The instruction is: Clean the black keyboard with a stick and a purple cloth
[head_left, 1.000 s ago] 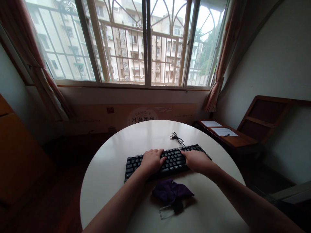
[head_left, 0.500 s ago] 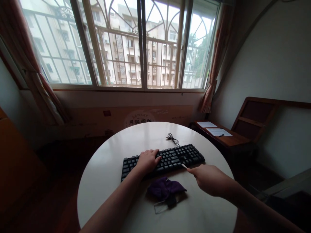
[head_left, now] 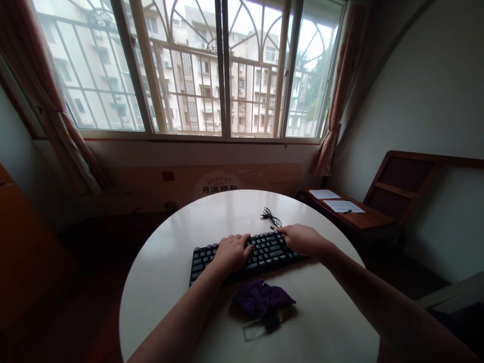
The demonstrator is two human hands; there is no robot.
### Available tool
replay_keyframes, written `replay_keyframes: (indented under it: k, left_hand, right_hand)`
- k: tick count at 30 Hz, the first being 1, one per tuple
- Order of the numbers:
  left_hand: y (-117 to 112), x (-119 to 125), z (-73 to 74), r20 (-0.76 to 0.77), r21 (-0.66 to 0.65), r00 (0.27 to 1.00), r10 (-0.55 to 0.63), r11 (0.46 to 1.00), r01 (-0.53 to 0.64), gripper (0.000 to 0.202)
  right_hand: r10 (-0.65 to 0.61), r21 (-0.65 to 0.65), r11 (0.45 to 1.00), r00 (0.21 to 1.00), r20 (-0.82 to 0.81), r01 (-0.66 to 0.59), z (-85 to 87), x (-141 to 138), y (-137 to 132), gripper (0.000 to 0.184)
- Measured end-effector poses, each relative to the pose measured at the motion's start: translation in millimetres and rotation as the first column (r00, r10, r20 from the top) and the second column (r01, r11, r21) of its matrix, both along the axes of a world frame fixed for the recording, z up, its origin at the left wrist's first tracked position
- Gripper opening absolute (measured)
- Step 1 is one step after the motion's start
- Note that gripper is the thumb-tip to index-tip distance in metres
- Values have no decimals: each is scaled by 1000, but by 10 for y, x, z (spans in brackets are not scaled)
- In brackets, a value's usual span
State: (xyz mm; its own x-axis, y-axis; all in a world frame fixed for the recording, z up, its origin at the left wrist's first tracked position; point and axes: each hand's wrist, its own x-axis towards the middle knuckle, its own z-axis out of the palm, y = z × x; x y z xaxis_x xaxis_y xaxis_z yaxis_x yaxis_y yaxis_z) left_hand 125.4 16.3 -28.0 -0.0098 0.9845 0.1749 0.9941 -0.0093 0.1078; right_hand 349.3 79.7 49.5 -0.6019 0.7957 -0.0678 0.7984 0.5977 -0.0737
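A black keyboard point(head_left: 270, 250) lies across the white round table. Flat on its left-middle keys rests my left hand point(head_left: 231, 252), fingers stretched and holding nothing. My right hand point(head_left: 302, 239) is closed in a pinch over the right part of the keyboard, hiding many keys there. A slim small tool point(head_left: 273, 228) pokes out from its fingertips at the keyboard's back edge; its kind is too small to make out. Nearer me is a crumpled purple cloth point(head_left: 260, 296). Against it lies a small black piece with a wire loop point(head_left: 252, 331).
The keyboard's coiled cable point(head_left: 271, 217) sits behind it on the white table point(head_left: 162, 282). To the right, a wooden chair point(head_left: 372, 217) carries sheets of paper point(head_left: 344, 206) and a pen point(head_left: 347, 212). A barred window and curtains are beyond the table.
My right hand has moved up and left, from the keyboard's front edge to its back edge, with the slim tool still pinched. My left hand stays on the keys. The view has shifted slightly.
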Motion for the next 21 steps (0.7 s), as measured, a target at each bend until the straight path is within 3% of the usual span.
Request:
replay_keyframes:
  k: [4, 8, 14, 21]
  left_hand:
    - [-2, 11, 15, -9, -3, 1000, 1, 1000, -1, 50]
    - [5, 11, 6, -3, -5, 1000, 6, 1000, -6, 51]
    - [13, 9, -15, -4, -3, 1000, 6, 1000, -6, 51]
    - [18, 10, -25, -8, 13, 1000, 6, 1000, -6, 51]
  right_hand:
    - [-43, -63, 997, 999, 17, 44, -201, -160, 144, 37]
    - [-45, -40, 998, 998, 35, 47, -315, -140, 139, 42]
    - [26, -32, 999, 998, 58, -24, -332, 120, -163, 46]
    - [27, -32, 999, 997, 74, -25, -343, 464, -578, 52]
